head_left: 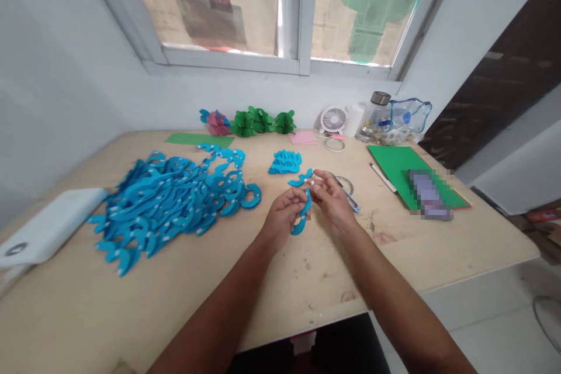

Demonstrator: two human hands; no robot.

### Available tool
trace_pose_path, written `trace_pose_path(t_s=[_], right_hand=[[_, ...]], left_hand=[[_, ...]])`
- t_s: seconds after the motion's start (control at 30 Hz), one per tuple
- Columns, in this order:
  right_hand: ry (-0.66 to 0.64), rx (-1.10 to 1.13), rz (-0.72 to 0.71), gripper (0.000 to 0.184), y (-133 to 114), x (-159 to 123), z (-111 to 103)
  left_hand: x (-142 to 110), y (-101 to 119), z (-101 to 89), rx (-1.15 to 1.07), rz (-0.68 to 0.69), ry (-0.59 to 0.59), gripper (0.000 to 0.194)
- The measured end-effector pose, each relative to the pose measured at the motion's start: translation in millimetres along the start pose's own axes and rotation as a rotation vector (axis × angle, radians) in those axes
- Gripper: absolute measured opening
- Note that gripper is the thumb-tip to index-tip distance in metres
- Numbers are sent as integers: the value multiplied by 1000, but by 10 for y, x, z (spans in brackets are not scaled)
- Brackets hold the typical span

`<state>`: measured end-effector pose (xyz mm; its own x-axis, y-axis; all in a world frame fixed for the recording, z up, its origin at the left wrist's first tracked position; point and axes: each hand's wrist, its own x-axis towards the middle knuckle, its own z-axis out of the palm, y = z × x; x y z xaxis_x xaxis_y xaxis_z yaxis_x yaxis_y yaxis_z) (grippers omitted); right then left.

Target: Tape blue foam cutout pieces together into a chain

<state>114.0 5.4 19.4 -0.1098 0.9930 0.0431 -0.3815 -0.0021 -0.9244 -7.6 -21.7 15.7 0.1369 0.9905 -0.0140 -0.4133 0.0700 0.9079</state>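
Gripping a curved blue strip (299, 227) in the left hand (280, 215) over the table (313, 286), right of the blue pile (164, 198), and apparently pinching a white tab (312, 183) in the right hand (335, 198), with creases or tears in the strip possible if tugged too hard

Both bare forearms reach in over the near edge of the tabletop (298, 280), slanting toward each other. The left forearm (223, 304) leads to the left hand (283, 213), its fingers curled in and its thumb set against them in a pinch. The right forearm (390, 286) ends in the right hand (336, 204), whose thumb and forefinger draw close together at the tips. The hands face each other just above the tabletop, fingertips near one another. Both wrists look nearly straight.
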Motion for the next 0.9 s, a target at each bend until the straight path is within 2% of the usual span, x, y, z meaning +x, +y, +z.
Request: trace_pose_path(t_s=[0.37, 0.6, 0.77, 0.9], right_hand=[[-55, 79, 25, 47, -13, -15, 0], [-35, 132, 32, 46, -2, -7, -1], [-4, 119, 18, 48, 12, 12, -17], [18, 119, 10, 49, 34, 32, -34]], left_hand=[[-19, -1, -2, -96, -2, -89, 8], [-18, -3, 10, -123, -3, -75, 10], [1, -53, 8, 15, 92, -24, 14], [11, -92, 23, 156, 166, 48, 26]])
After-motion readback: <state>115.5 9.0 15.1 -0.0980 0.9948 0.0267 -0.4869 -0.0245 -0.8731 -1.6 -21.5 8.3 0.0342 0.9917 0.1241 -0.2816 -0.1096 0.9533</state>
